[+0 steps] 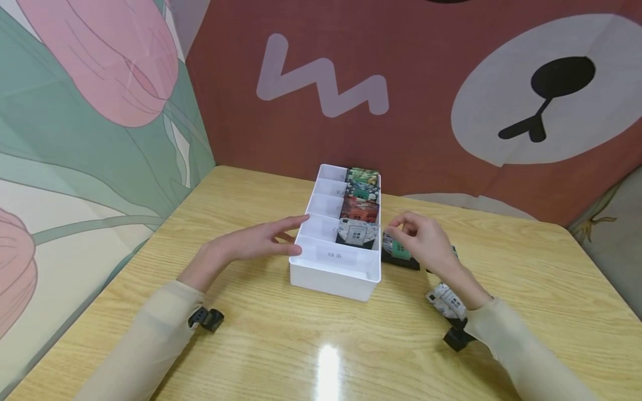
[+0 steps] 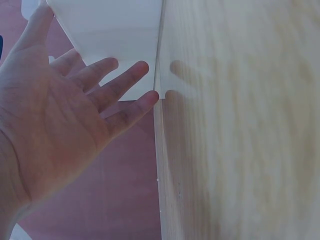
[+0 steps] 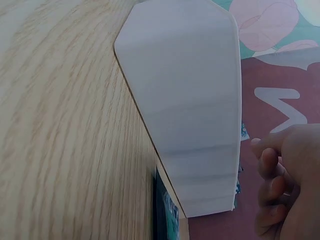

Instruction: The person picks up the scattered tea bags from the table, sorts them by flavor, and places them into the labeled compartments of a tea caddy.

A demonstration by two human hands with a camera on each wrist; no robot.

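Note:
A white divided box (image 1: 333, 281) stands on the table, with tea sachets in its farther compartments; a white-and-black sachet (image 1: 357, 234) lies behind the front compartment, a red one (image 1: 360, 210) beyond it. My left hand (image 1: 256, 240) is at the box's left wall, fingers spread and fingertips right at the rim. Just right of the box, my right hand (image 1: 423, 242) hovers with loosely curled fingers; nothing shows between them in the right wrist view. Below it, a green-labelled sachet (image 1: 399, 252) lies beside the box. The right hand partly covers another dark sachet.
A white-and-black sachet (image 1: 448, 301) lies on the wooden table (image 1: 271, 340) near the right forearm. Printed cloth (image 1: 401, 150) hangs behind the table and along its left side. Small black cameras (image 1: 207, 319) are worn at both wrists.

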